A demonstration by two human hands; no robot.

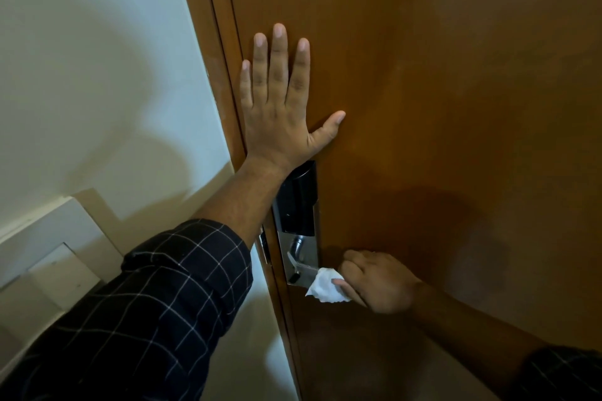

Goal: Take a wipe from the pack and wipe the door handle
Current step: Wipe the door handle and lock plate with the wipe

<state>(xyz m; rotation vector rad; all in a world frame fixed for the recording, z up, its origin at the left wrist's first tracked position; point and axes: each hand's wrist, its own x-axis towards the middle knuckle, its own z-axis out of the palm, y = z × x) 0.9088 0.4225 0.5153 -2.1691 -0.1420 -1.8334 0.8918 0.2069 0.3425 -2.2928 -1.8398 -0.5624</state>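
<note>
Left hand (280,101) pressed flat on the door (423,75), fingers spread and released, gripping nothing; it sits well above the handle (301,265), just past the top of the black lock panel (298,202). Likely purpose: bracing the door so it does not swing or rattle while the handle is rubbed. The checked sleeve (156,303) of that arm crosses in front of the door edge, left of the handle. Right hand (378,282) sits just right of the handle, clenched around 1 white wipe (325,285), thumb pinning the crumpled sheet against the curled fingers. A loose corner of the wipe hangs below and right of the handle's free end. The wipe appears to touch the outer end of the lever, or lies right against it; exact contact is hard to confirm at this angle. The handle is a metal lever on a silver plate (311,254), directly below the lock panel, and its stem nearest the plate is bare of the wipe. Bunching the sheet gives a firm pad for pressing along a narrow bar, which probably explains the grip. Judgement: wiping is under way at the lever's tip, with the stem and plate side not yet covered. The pack is not in view. A white wall (97,75) lies left of the handle, beyond the door frame.
</note>
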